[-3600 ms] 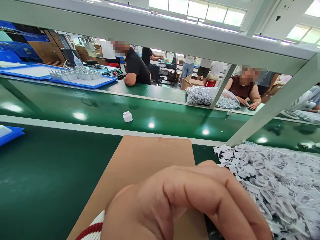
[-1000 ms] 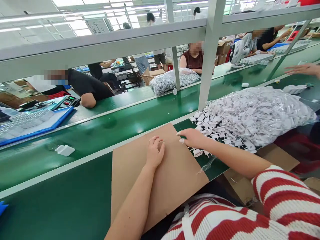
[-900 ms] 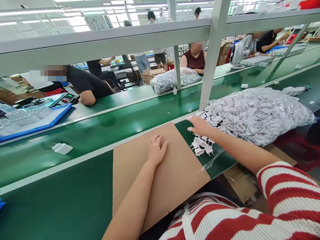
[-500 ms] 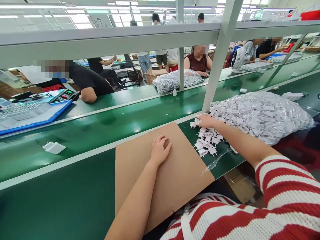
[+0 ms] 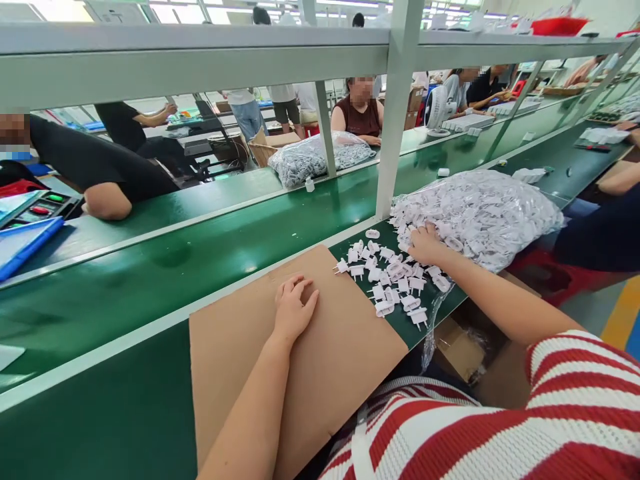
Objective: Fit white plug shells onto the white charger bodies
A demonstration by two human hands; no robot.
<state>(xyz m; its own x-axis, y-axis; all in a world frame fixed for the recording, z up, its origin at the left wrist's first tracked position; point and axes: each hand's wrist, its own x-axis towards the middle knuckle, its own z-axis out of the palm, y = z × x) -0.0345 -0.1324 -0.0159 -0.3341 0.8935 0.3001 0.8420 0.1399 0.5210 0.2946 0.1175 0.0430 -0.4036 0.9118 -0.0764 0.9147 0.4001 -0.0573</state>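
My left hand (image 5: 295,310) rests on a flat sheet of brown cardboard (image 5: 345,373), fingers loosely spread, holding nothing. At the mouth of a large clear plastic bag (image 5: 520,207) full of white plug parts, my right hand (image 5: 429,245) has its fingers curled in among the parts; the fingertips are partly hidden. Loose white two-pin plug parts (image 5: 395,270) are scattered on the green bench between the cardboard and the bag. A strip of the bag's film hangs over the front edge.
A white post (image 5: 395,120) rises behind the bag and carries a shelf beam (image 5: 200,67). Beyond runs a green conveyor surface (image 5: 240,247). Another bag of parts (image 5: 300,163) lies across it, near a seated person. A co-worker's arm (image 5: 623,177) is at far right.
My right hand has drawn back from the left end of the loose plug parts to the bag's mouth. More plug parts lie spread out. The view has shifted right; my left hand stays on the cardboard.
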